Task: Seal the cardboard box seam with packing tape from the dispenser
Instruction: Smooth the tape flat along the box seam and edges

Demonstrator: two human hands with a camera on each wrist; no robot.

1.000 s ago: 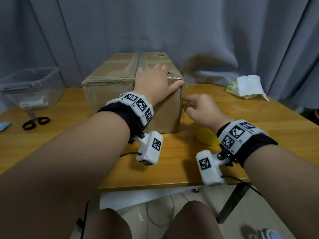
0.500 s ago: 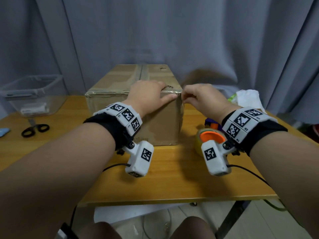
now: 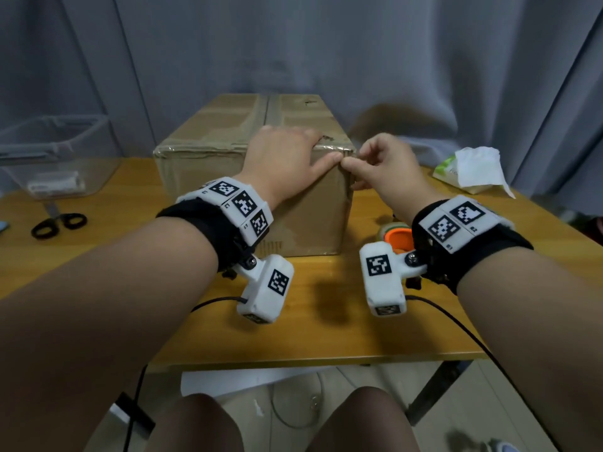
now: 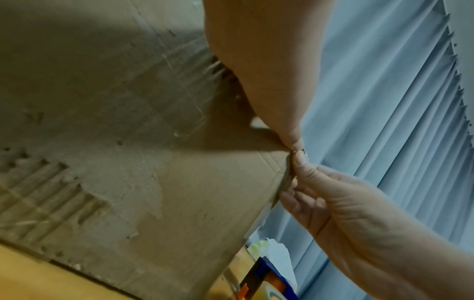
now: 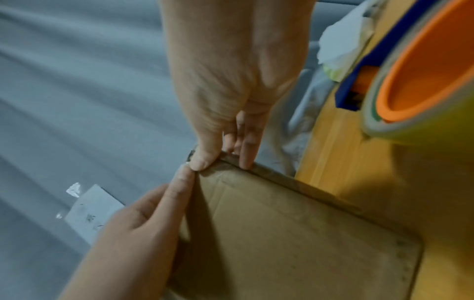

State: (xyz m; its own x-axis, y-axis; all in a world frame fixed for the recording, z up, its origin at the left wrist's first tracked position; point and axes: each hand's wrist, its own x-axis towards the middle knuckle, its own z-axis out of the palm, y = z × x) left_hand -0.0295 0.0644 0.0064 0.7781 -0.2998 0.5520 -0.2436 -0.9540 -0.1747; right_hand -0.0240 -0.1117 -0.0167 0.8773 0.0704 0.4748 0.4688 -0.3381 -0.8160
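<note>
The cardboard box (image 3: 202,181) stands mid-table, its top seam (image 3: 266,115) running away from me. My left hand (image 3: 290,151) lies flat on the box's near right top, with its thumb (image 5: 164,207) stretched along the front top edge. My right hand (image 3: 350,164) pinches the box's near right top corner, thumb on top (image 5: 205,160) and fingers down the side edge. A small glint of clear tape (image 4: 304,151) shows at the two thumb tips. The tape dispenser (image 3: 396,238), with its orange core, yellow roll and blue frame, rests on the table right of the box, partly behind my right wrist.
At the far left stands a clear plastic bin (image 3: 55,154), with black scissors (image 3: 58,223) in front of it. A tissue pack (image 3: 473,171) lies at the back right. A grey curtain hangs close behind the box. The table's front edge (image 3: 293,357) is near my knees.
My right hand rose from beside the dispenser up the box's side to its top corner. The left hand slid back toward the near edge, and the two thumbs now meet.
</note>
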